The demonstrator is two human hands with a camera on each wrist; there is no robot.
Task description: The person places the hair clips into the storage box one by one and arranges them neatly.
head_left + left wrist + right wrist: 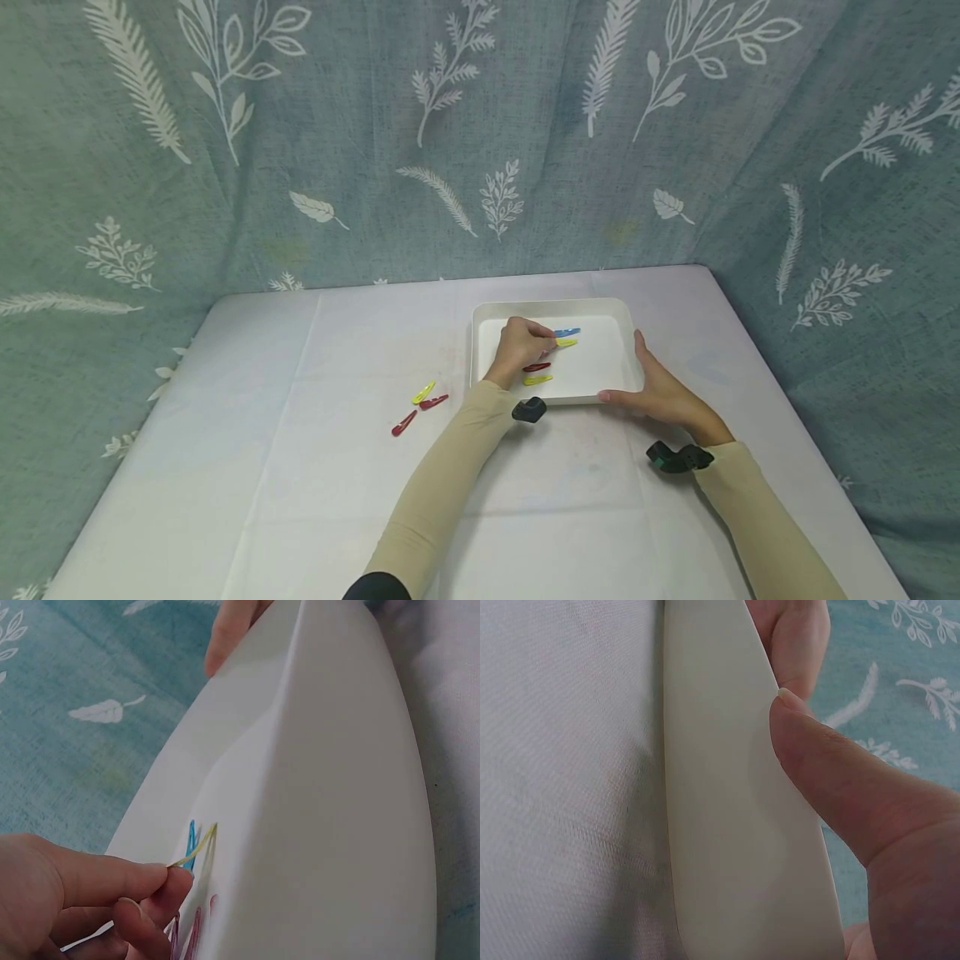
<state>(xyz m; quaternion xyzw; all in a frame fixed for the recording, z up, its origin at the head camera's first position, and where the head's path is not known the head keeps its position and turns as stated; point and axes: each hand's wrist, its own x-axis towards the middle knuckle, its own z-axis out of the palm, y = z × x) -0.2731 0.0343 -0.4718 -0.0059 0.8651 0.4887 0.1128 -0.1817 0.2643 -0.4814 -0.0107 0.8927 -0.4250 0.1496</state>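
A white tray [603, 358] lies on the cloth with several snap hair clips in it. Over its middle, my left hand [519, 346] pinches a yellow hair clip [204, 844] between thumb and index finger; the clip's far end points at the tray floor. Just beyond it is a blue hair clip [568, 332]. Nearer the front wall lie a dark red hair clip [537, 367] and another yellow clip [537, 380], partly beside my wrist. My right hand [663, 392] holds the tray's front right corner, thumb on the front rim and fingers along the right side.
Left of the tray, a yellow clip [423, 392] and two red clips, one near it [433, 402] and one closer to me [404, 422], lie on the white cloth [337, 500]. A patterned curtain [450, 208] hangs behind the table and at its sides.
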